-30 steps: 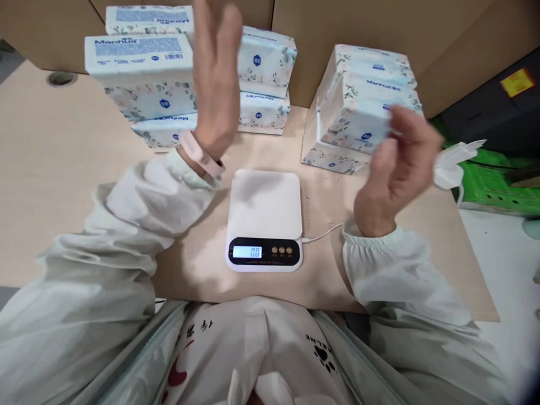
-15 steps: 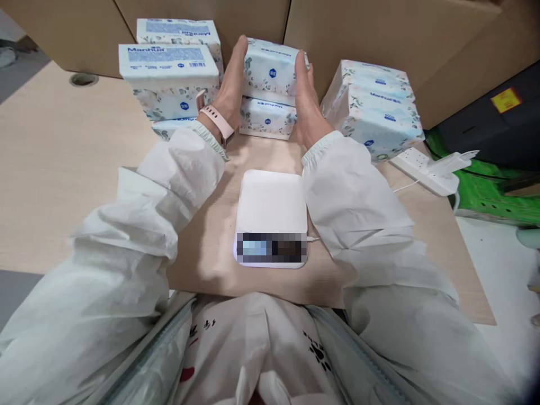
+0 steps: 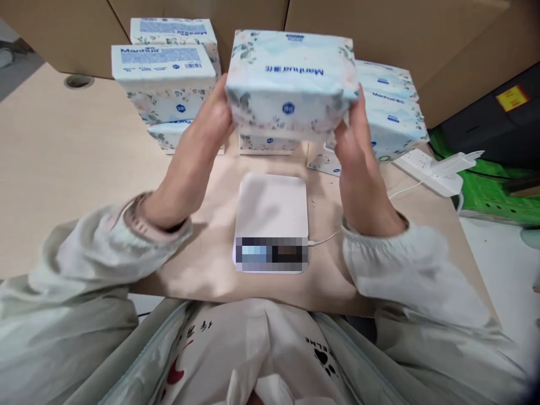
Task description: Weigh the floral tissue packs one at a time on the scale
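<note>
A pack of tissues (image 3: 291, 81), white and pale blue with a leaf and flower print, is held up in the air between my two hands. My left hand (image 3: 198, 143) grips its left end, and my right hand (image 3: 358, 143) grips its right end; some fingers are hidden behind the pack. Below and behind it, another tissue pack (image 3: 269, 144) shows on the table. Nearer to me lies a white digital scale (image 3: 272, 205) with its display blurred out and nothing on its plate.
Stacked tissue packs (image 3: 164, 84) stand at the left, and more tissue packs (image 3: 394, 121) at the right. Cardboard boxes (image 3: 202, 11) line the back of the table (image 3: 46, 185). A white power strip (image 3: 430, 174) lies near the right edge, and a cable (image 3: 329, 237) runs into the scale.
Both hands have lifted the upper tissue pack off the middle stack and brought it up and toward me. The lower pack stays on the table.
</note>
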`<state>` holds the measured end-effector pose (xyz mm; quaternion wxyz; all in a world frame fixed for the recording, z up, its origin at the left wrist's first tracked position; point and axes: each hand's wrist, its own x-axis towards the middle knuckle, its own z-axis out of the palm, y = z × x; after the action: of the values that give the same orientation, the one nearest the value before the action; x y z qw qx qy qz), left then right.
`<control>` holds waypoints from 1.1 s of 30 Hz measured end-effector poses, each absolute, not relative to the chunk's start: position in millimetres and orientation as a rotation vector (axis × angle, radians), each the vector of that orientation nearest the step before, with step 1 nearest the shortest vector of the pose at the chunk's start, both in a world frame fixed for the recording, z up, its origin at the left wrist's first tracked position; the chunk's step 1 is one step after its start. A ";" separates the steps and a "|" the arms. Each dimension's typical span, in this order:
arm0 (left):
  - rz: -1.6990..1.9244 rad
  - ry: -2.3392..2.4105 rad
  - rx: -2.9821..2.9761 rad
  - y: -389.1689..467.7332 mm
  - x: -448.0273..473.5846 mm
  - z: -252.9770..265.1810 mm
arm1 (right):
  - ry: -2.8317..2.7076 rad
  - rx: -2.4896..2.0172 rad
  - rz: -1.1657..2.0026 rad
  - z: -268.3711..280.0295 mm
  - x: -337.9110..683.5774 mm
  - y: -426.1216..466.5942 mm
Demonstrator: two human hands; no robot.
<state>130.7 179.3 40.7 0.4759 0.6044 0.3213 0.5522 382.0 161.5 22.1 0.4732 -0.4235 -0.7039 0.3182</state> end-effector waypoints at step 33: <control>1.710 1.056 1.247 109.0 105.5 -57.5 | -1.365 -1.193 0.312 -72.7 416.9 65.1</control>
<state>105.5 109.0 -57.5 0.3784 0.4879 0.4132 0.6693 416.9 65.1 -72.7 0.6061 -0.5159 -0.5902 0.1348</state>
